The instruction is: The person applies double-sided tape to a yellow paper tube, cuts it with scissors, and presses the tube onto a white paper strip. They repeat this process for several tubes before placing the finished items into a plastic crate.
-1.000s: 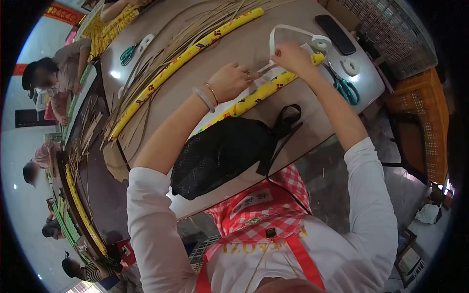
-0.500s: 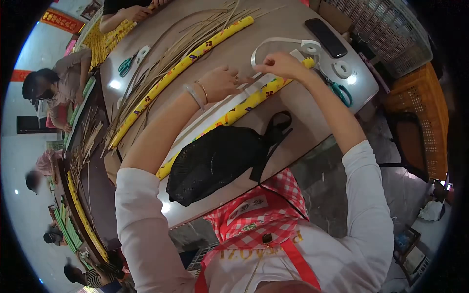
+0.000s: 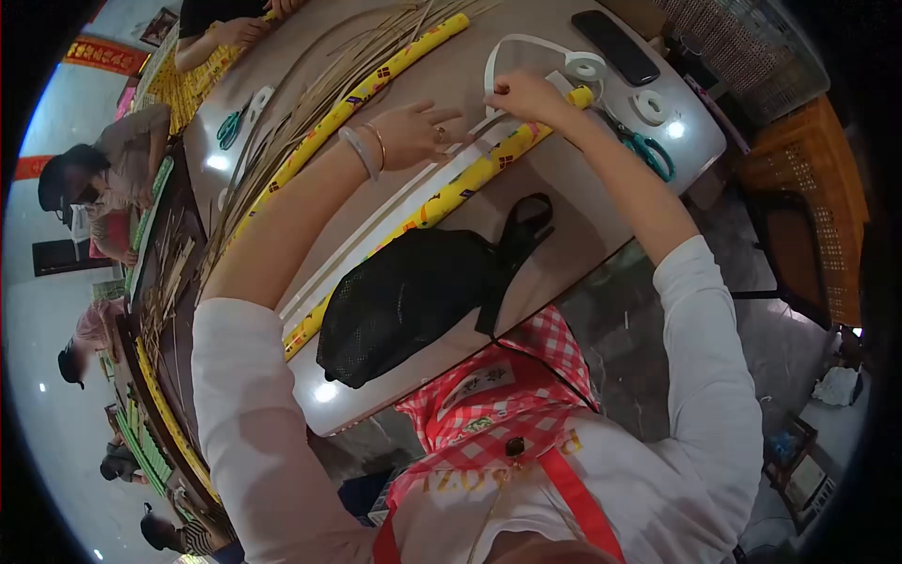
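My left hand [image 3: 418, 136] lies over the white edge of a yellow patterned roll [image 3: 470, 179], its fingers spread apart. At the roll's far end, my right hand [image 3: 528, 98] has its fingertips pinched on the end of a white tape strip [image 3: 512, 39], which loops back to a tape roll [image 3: 586, 66]. A black mesh bag [image 3: 404, 301] rests in front of the yellow roll. Beyond my left hand, a second yellow roll [image 3: 376, 85] lies beside thin brown strips [image 3: 324, 70].
Teal scissors [image 3: 650, 155], another tape roll [image 3: 650, 106] and a black phone [image 3: 615, 47] lie at the right. More scissors [image 3: 228, 130] are at the far left. Other people [image 3: 132, 150] work along the left; a co-worker's hands [image 3: 246, 32] show at the top.
The whole view has shifted slightly. My left hand has opened wider and moved a little left along the roll. My right hand remains by the tape strip at the roll's far end.
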`<state>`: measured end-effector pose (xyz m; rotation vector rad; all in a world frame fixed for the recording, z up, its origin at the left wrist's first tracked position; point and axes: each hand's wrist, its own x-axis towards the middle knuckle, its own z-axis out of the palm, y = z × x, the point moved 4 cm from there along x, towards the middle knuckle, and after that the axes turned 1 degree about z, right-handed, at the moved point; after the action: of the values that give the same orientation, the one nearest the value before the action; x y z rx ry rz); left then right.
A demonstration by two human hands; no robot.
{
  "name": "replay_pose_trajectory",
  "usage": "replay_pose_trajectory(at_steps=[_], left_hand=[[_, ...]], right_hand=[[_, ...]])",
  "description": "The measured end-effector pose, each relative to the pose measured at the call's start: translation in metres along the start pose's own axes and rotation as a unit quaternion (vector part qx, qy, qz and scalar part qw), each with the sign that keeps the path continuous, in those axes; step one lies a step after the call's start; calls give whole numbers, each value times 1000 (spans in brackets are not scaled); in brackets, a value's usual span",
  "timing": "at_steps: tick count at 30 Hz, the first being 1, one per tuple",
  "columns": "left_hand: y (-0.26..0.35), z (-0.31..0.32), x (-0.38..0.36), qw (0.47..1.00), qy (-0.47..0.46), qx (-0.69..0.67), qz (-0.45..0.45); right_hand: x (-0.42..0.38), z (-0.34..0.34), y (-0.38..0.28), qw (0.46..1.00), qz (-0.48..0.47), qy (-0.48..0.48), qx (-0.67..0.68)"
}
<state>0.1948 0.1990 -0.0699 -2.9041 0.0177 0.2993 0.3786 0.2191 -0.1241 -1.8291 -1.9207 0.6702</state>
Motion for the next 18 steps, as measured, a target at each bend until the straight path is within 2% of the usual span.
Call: replay_pose_trajectory(at_steps=[4, 6, 8, 11, 13, 14, 18], left_hand=[[-4, 4, 1, 999, -33, -27, 18], [-5, 3, 2, 996, -82, -22, 29], [-5, 4, 3, 996, -72, -2, 46], [-7, -1, 5, 993, -67, 64, 69], [-7, -2, 5, 996, -30, 21, 75], [-8, 1, 7, 995, -59, 17, 80], [-5, -3, 12, 993, -79, -24, 84]], right_hand=[[-1, 2, 2, 1000, -11, 8, 23], [-6, -3, 0, 999, 11, 1, 37], [-5, -2, 2, 998, 29, -5, 50], [5, -3, 10, 999, -22, 25, 41], [0, -8, 6, 998, -5, 48, 38], [0, -10, 7, 998, 13, 28, 58], [-2, -21, 10, 995, 36, 42, 77]])
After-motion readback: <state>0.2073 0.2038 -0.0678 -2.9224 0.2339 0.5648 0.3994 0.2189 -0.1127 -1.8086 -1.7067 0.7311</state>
